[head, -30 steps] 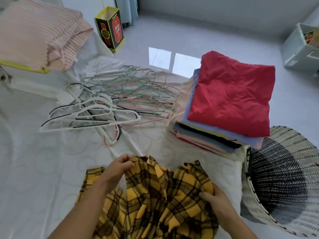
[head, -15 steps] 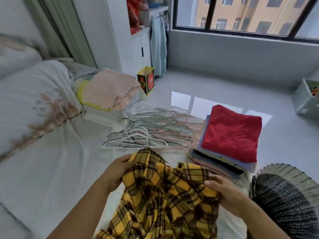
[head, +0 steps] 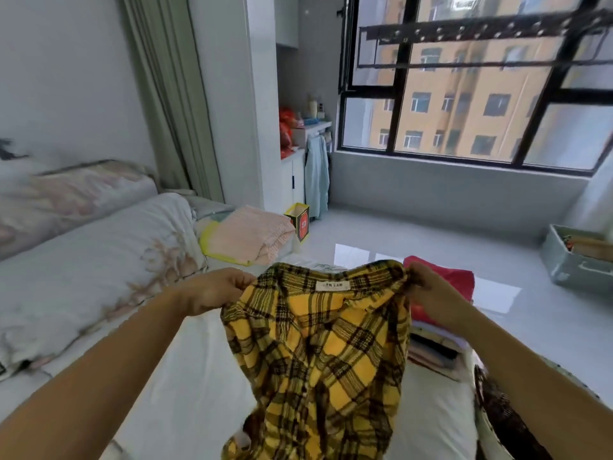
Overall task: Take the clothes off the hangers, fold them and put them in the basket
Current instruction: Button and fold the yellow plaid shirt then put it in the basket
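Observation:
A yellow and black plaid shirt hangs in the air above the bed, its collar label facing me. My left hand grips the shirt's left shoulder and my right hand grips the right shoulder. Behind the shirt on the right lies a stack of folded clothes with a red garment on top. The woven basket shows at the lower right, partly behind my right arm. The pile of hangers is hidden behind the raised shirt.
The white bed carries a floral duvet on the left and a folded pink blanket at its far end. A yellow box and a grey bin stand on the floor under the window.
Both hands have lifted the plaid shirt off the bed and spread it by the shoulders. My view has tilted up toward the window, and the hangers are now hidden behind the shirt.

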